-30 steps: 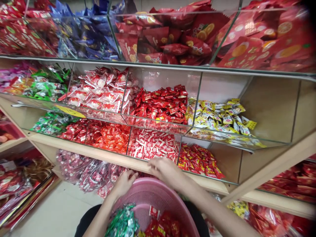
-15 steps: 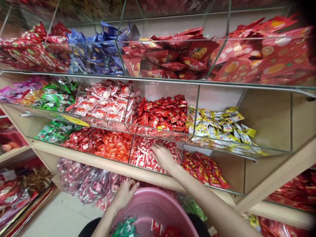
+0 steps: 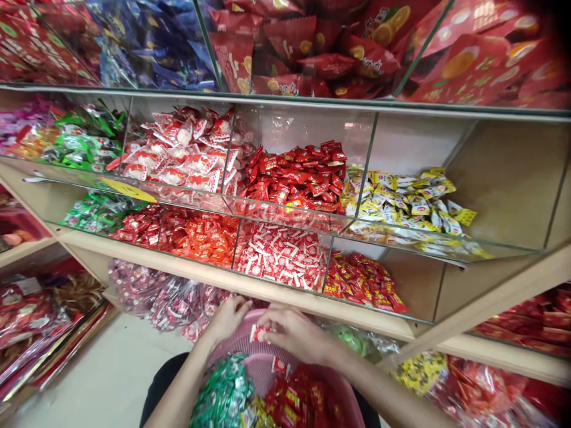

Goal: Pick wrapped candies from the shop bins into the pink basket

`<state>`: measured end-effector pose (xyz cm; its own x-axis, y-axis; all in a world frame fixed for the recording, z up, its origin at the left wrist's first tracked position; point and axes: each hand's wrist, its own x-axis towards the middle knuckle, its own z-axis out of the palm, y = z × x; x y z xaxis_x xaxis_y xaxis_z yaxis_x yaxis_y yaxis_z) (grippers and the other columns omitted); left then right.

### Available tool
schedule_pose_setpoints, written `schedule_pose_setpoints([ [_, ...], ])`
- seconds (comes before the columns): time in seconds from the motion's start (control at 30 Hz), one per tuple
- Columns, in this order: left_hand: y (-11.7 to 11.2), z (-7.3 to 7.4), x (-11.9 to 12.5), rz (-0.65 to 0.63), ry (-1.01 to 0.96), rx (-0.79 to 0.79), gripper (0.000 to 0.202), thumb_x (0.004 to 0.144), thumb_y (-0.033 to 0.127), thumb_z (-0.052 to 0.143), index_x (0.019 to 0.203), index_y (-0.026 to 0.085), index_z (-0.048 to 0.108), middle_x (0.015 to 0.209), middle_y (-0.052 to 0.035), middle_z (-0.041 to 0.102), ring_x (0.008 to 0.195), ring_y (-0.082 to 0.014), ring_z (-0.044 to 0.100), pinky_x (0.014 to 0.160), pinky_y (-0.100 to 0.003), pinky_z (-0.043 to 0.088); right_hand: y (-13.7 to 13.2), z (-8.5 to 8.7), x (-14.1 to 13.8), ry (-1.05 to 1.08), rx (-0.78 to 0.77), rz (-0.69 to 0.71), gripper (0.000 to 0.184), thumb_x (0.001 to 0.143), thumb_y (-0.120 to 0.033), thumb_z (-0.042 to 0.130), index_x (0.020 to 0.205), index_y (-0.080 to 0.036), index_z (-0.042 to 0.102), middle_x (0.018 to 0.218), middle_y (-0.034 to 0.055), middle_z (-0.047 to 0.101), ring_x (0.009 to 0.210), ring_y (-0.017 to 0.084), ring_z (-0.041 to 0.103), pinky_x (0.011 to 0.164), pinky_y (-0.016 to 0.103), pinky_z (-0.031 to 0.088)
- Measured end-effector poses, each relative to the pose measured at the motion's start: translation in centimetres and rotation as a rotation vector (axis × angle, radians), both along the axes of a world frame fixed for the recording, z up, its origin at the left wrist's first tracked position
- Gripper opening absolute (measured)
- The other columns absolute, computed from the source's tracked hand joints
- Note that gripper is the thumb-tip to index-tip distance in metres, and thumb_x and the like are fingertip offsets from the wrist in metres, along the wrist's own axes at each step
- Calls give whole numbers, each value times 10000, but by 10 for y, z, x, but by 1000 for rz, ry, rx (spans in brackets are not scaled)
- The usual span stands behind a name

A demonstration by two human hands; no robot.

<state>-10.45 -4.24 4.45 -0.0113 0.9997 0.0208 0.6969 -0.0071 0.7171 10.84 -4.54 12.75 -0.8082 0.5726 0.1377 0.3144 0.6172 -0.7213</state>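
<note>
My right hand [image 3: 297, 333] is over the pink plastic basket [image 3: 352, 404], its fingers closed on a red-and-white wrapped candy [image 3: 257, 334]. At the basket's far left rim is my left hand [image 3: 229, 318], with its fingers curled over the edge. Inside the basket lie green-wrapped candies [image 3: 225, 389], red-wrapped candies [image 3: 303, 395] and a few yellow ones. A single red-and-white candy [image 3: 280, 365] rests apart, near the right hand. Matching red-and-white candies [image 3: 283, 255] fill a bin on the lower shelf, just beyond the hands.
Glass-divided shelves [image 3: 375, 327] hold several kinds of wrapped candy. Orange-red candies [image 3: 212, 238] and red-yellow candies [image 3: 363, 282] flank the red-and-white bin. Bagged candies [image 3: 173, 303] lie below the shelf at left, with more bags [image 3: 477, 380] at lower right.
My right hand has moved from the red-and-white candy bin back over the basket, bringing a candy. My left hand stays at the rim. The view has tilted down.
</note>
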Motion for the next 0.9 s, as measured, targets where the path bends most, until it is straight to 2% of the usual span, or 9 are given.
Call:
schedule_pose_setpoints([
  [0.07, 0, -1, 0, 10, 8, 4, 375, 820, 487, 390, 626, 189, 506, 587, 10, 546, 585, -154, 501, 573, -242, 321, -5, -39, 0, -83, -106, -19, 96, 819, -224, 562, 880, -179, 620, 781, -9, 600, 680, 108, 544, 613, 197, 413],
  [0.13, 0, -1, -1, 15, 14, 7, 362, 819, 476, 393, 628, 190, 505, 579, 16, 534, 574, -149, 492, 564, -239, 310, -7, -73, -1, -165, -167, -43, 64, 770, -183, 604, 830, -167, 621, 729, -17, 600, 644, 104, 541, 578, 190, 405],
  [0.2, -1, -1, -1, 17, 18, 12, 351, 818, 461, 395, 620, 192, 500, 568, 21, 520, 567, -146, 483, 556, -238, 300, -7, -97, -3, -244, -166, -78, 78, 714, -130, 637, 786, -157, 623, 724, -9, 615, 653, 110, 548, 578, 192, 404],
  [0.27, -1, 0, -1, 21, 19, 16, 350, 818, 458, 394, 608, 194, 488, 553, 27, 500, 558, -142, 476, 552, -238, 294, -6, -110, -6, -284, -149, -112, 108, 684, -100, 641, 777, -153, 625, 747, 2, 635, 675, 118, 560, 583, 195, 407],
  [0.37, -1, 0, 0, 23, 17, 16, 363, 819, 477, 392, 603, 197, 475, 541, 35, 476, 547, -140, 469, 543, -238, 288, -3, -119, -14, -311, -139, -136, 105, 701, -122, 621, 796, -166, 626, 754, -3, 654, 666, 117, 573, 560, 191, 410],
  [0.53, -1, 1, 0, 17, 14, 16, 361, 822, 475, 390, 615, 196, 488, 555, 31, 504, 556, -141, 474, 544, -236, 292, 0, -125, -26, -380, -84, -154, 74, 700, -142, 613, 755, -190, 624, 758, -4, 674, 688, 155, 593, 563, 219, 431],
  [0.7, -1, -1, -2, 19, 13, 15, 355, 811, 477, 415, 612, 192, 484, 563, 27, 523, 555, -137, 473, 548, -232, 300, -8, -120, -27, -476, 47, -182, 185, 734, -83, 528, 856, -181, 627, 902, 80, 671, 861, 232, 603, 726, 316, 451],
  [0.8, -1, -2, -2, 16, 8, 12, 345, 813, 470, 413, 628, 190, 495, 578, 23, 535, 568, -141, 485, 550, -233, 300, -12, -114, -25, -535, 133, -183, 227, 778, -134, 503, 976, -167, 608, 1017, 117, 648, 907, 236, 602, 774, 342, 453],
  [0.9, -1, 0, -1, 15, 8, 7, 355, 819, 466, 392, 621, 191, 496, 569, 24, 525, 565, -142, 483, 551, -237, 299, -14, -109, -24, -574, 209, -166, 223, 795, -198, 504, 987, -162, 611, 1005, 111, 657, 900, 234, 611, 756, 328, 462],
])
